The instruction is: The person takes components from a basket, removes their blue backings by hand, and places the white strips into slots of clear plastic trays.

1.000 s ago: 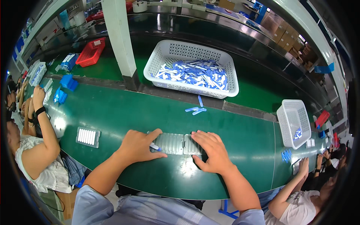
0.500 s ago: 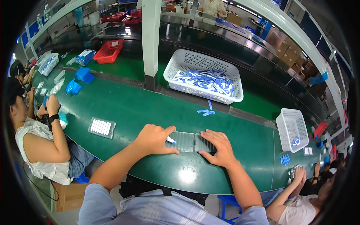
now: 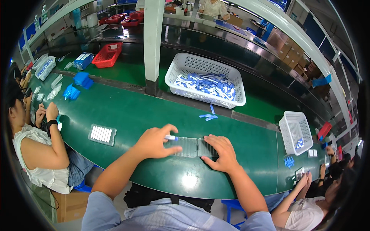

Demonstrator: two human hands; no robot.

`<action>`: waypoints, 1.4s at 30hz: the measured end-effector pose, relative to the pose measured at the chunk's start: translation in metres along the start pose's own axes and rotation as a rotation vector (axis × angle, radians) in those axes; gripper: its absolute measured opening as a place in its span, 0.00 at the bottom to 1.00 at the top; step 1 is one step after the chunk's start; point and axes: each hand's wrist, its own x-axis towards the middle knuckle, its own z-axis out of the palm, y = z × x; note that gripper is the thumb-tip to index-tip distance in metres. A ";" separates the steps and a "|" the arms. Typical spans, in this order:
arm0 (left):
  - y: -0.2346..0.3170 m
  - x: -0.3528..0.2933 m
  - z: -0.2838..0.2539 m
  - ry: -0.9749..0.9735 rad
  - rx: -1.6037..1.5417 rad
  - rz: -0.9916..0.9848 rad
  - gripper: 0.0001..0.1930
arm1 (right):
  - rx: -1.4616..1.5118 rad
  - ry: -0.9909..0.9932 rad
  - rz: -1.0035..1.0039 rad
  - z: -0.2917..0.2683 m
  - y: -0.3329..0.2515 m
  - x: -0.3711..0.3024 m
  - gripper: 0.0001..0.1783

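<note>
A clear ribbed plastic tray [image 3: 189, 146] lies on the green belt [image 3: 154, 115] in front of me. My left hand [image 3: 155, 141] rests at the tray's left end, its fingers pinching a small white and blue piece [image 3: 170, 137] over the tray. Laid flat on the tray's right part, my right hand [image 3: 218, 152] presses down with spread fingers and holds nothing. Beyond the tray, a few loose blue and white pieces [image 3: 208, 115] lie on the belt.
A white basket [image 3: 205, 80] full of blue and white pieces stands past the belt, beside a white post [image 3: 153, 38]. A filled tray [image 3: 102, 134] lies at my left. A smaller white basket [image 3: 296, 132] sits right. Seated people work at both sides.
The view has shifted, so the tray and my hands sit further right in the picture. The white and blue piece now shows between my left fingers.
</note>
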 end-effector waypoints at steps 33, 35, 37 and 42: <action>0.014 -0.055 -0.035 -0.064 -1.124 -0.467 0.17 | 0.868 -0.026 0.187 0.010 -0.059 0.133 0.06; 0.014 -0.058 -0.032 0.021 -1.152 -0.479 0.17 | 1.105 -0.280 0.413 0.009 -0.058 0.128 0.08; 0.022 -0.059 -0.025 0.000 -1.198 -0.485 0.17 | 1.024 -0.334 0.338 0.017 -0.064 0.117 0.07; 0.021 -0.058 -0.014 0.050 -1.232 -0.526 0.18 | 1.233 -0.211 0.521 0.020 -0.053 0.112 0.06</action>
